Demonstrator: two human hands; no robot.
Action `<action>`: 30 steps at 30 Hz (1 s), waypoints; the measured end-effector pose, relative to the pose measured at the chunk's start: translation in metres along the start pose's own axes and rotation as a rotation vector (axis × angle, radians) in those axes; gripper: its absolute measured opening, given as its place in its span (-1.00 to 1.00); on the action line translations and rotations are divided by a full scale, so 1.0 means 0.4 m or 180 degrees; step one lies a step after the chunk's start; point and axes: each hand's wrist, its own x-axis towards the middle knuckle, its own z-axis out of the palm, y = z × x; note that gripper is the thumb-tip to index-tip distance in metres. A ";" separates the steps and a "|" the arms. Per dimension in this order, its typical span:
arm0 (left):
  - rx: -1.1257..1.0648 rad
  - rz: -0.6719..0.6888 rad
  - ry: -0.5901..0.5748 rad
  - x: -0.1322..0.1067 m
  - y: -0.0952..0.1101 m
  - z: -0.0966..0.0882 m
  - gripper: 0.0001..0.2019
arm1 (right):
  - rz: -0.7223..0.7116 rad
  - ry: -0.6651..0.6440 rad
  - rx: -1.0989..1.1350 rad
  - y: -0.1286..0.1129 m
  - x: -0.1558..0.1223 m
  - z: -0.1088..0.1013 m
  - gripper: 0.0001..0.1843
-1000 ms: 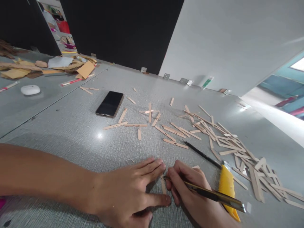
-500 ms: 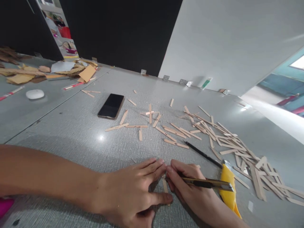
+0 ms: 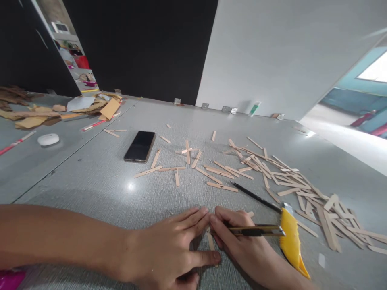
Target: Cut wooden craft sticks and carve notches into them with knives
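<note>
My left hand (image 3: 172, 245) lies flat on the grey table (image 3: 99, 189), fingers stretched out and pressing down a short wooden stick (image 3: 211, 241) between forefinger and thumb. My right hand (image 3: 242, 245) is closed around a yellow-and-black utility knife (image 3: 256, 230), its tip against that stick beside my left fingertips. Part of the stick is hidden under the fingers.
Many loose wooden sticks (image 3: 272, 173) lie scattered across the middle and right of the table. A black pencil (image 3: 255, 196) and a yellow tool (image 3: 292, 241) lie by my right hand. A dark phone (image 3: 140, 146) sits further back. Cardboard scraps (image 3: 60, 108) and a white oval object (image 3: 48, 139) lie far left.
The knife handle has swung from pointing down-right to nearly level. Both hands stay on the stick. The camera view has tilted upward slightly.
</note>
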 end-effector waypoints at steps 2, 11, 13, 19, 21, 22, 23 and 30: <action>0.0035 0.0004 -0.0060 0.002 -0.001 -0.005 -0.49 | 0.0014 0.0031 0.0034 0.005 -0.001 0.004 -0.51; 0.0149 0.0026 -0.0133 0.008 0.004 -0.009 -0.44 | 0.0119 0.0131 -0.0036 0.011 -0.017 0.012 -0.58; 0.0211 0.0038 -0.0030 0.007 0.003 -0.005 -0.44 | 0.0137 0.0060 0.0015 0.005 -0.013 0.005 -0.57; 0.0502 0.0118 0.0243 0.005 0.003 0.005 -0.55 | 0.0239 -0.0104 0.0296 -0.001 -0.001 0.004 -0.49; 0.0595 0.0163 0.0433 0.004 0.004 0.010 -0.59 | 0.0305 -0.0007 0.0414 0.000 -0.002 0.006 -0.48; 0.0660 0.0180 0.0523 0.004 0.004 0.012 -0.63 | 0.0342 0.0061 0.0467 0.000 -0.003 0.005 -0.48; 0.0739 0.0192 0.0588 0.003 0.004 0.012 -0.67 | 0.0385 0.0136 0.0504 0.000 -0.003 0.004 -0.48; 0.0485 -0.0094 0.0388 -0.001 -0.001 -0.007 -0.83 | 0.0466 0.0640 0.0250 -0.003 -0.006 -0.004 -0.62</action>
